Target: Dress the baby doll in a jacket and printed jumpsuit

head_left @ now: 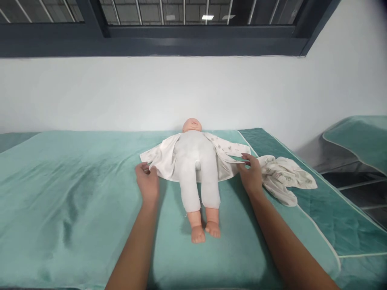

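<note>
A baby doll with a white cloth body lies on its back, head toward the wall and bare feet toward me. Its arms are inside the sleeves of a white patterned baby shirt, which is spread wide at the front. At the shirt's left edge, by the sleeve end, my left hand pinches the cloth. On the other side my right hand has the right front edge between thumb and fingers, just below that sleeve.
Crumpled patterned baby clothing lies right of my right hand. A green sheet covers the bed, over a darker quilted cover. Behind stand a white wall and a barred window. Green fabric hangs at far right.
</note>
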### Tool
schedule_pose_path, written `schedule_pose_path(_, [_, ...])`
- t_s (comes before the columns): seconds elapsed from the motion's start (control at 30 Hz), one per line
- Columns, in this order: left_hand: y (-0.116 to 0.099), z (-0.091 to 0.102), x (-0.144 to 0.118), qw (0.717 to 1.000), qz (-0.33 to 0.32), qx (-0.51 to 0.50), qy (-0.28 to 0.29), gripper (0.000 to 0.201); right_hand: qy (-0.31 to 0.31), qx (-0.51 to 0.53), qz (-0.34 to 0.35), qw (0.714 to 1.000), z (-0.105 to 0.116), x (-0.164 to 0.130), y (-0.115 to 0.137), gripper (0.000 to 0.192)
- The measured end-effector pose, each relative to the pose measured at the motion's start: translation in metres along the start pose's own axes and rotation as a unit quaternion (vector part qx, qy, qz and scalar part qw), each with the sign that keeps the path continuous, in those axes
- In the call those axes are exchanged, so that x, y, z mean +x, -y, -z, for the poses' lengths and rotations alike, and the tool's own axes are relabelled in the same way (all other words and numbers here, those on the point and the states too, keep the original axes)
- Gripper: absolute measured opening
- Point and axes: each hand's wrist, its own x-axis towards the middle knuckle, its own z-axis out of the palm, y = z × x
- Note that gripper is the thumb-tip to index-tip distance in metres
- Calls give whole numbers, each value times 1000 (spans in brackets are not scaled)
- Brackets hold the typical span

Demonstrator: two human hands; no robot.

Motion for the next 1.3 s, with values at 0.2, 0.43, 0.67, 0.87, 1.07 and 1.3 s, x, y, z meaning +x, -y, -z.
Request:
schedule_pose_path(0.2, [0,-2,18,988,-36,144,43,18,71,-13,-45,996,2,0,5,34])
schedule_pose_path(0.43, [-5,6,14,992,-15,124,-14,15,0,69,-205,976,14,0,0,38])
schedule_pose_path(0.67, [-3,8,13,980,-79,179,-30,26,47,-31,-142,988,34,-18,9,41])
schedule_pose_path(0.87, [-3,4,7,940,-244,238,2,21,45,-173,132,975,81,-19,-8,30])
schedule_pose_path(1.07, [-4,-1,4,924,-291,227,100,20,57,-209,189,958,111,-1,-14,30])
schedule_pose_path(1.3, [-11,0,-5,909,-268,220,233,20,180,-206,218,937,11,20,23,34])
